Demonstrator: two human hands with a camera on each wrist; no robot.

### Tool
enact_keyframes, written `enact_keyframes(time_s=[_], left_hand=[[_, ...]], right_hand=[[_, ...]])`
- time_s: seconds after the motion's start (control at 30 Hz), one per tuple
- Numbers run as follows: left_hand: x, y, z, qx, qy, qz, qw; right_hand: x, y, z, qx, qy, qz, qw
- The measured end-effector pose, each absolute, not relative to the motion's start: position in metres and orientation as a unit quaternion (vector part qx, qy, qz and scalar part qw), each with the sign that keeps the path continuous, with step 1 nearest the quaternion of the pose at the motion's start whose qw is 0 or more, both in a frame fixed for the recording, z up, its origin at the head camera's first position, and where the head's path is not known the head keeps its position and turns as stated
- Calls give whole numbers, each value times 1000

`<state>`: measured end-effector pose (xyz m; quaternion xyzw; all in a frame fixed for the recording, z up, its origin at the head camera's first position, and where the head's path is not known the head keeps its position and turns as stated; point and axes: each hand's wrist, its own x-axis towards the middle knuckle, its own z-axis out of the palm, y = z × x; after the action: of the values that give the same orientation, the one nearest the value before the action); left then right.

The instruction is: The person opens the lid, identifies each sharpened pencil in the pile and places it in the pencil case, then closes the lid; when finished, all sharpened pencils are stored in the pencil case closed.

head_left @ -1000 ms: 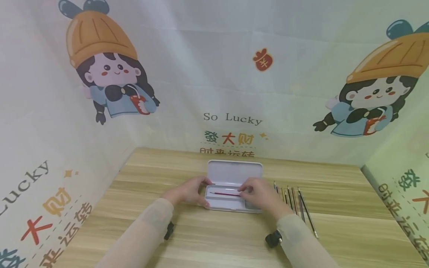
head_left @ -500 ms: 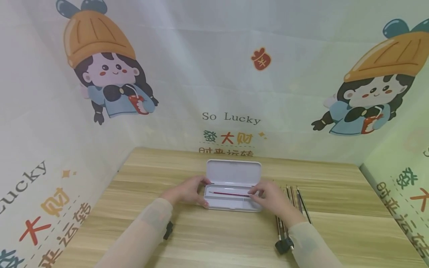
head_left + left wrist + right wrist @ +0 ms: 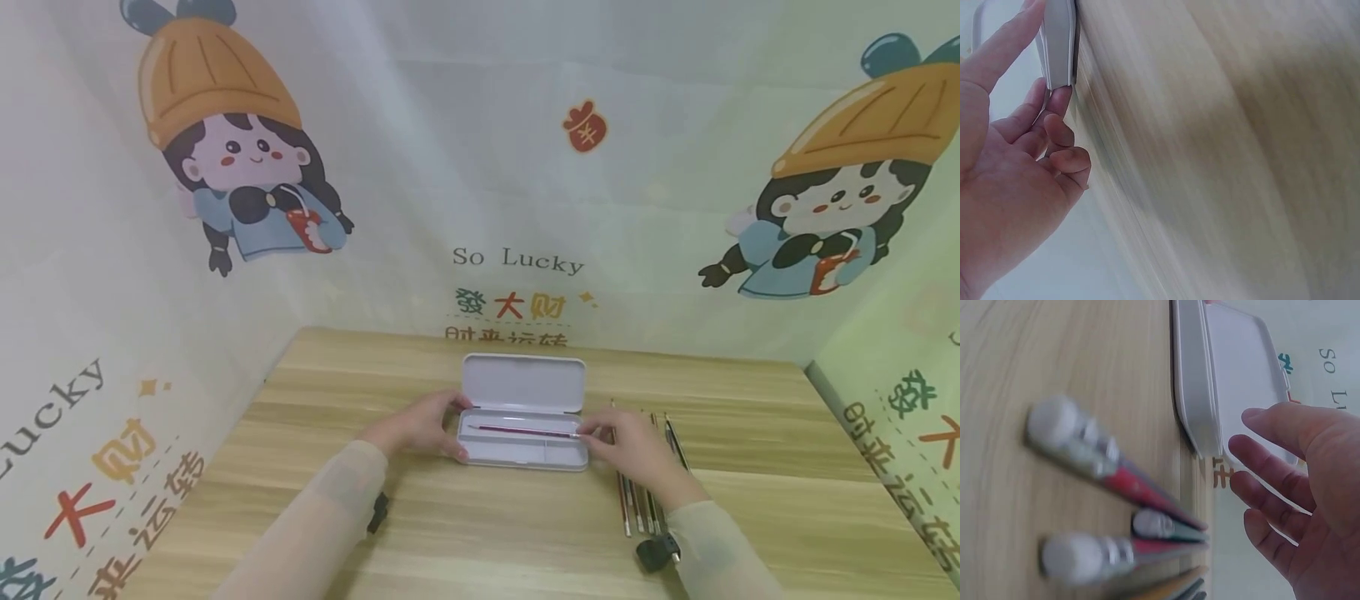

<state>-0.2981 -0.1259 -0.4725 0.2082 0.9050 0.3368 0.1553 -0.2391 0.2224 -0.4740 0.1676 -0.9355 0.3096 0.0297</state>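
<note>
A white pencil case (image 3: pixel 487 454) lies open on the table, its lid raised at the back. In its rear compartment rests a dark red pencil (image 3: pixel 517 431), point to the left. My left hand (image 3: pixel 416 427) grips the case's left end between thumb and fingers; the left wrist view shows the case corner (image 3: pixel 1058 47) between them. Just off the right end is my right hand (image 3: pixel 633 450), its fingers loosely bent with nothing between them. In the right wrist view, the thumb and fingertips (image 3: pixel 1244 450) stand apart, close to the case's end.
Several pencils (image 3: pixel 636 500) lie side by side to the right of the case, partly under my right hand and wrist. Their white eraser ends (image 3: pixel 1054 420) show in the right wrist view. Printed cloth (image 3: pixel 405 208) hangs behind the wooden table (image 3: pixel 420 533).
My right hand has slid rightward along the pencil and come away past the case's right end. The pencil now shows in full in the rear compartment. My left hand has stayed put.
</note>
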Motion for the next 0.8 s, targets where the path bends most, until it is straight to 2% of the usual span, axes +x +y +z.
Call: enact_keyframes(time_s=[0.33, 0.8], left_hand=[[-298, -127, -474, 210, 905, 338, 153], [-300, -126, -474, 210, 902, 342, 161]], right_hand=[[-233, 241, -472, 168, -939, 296, 54], [-223, 272, -472, 126, -945, 300, 46]])
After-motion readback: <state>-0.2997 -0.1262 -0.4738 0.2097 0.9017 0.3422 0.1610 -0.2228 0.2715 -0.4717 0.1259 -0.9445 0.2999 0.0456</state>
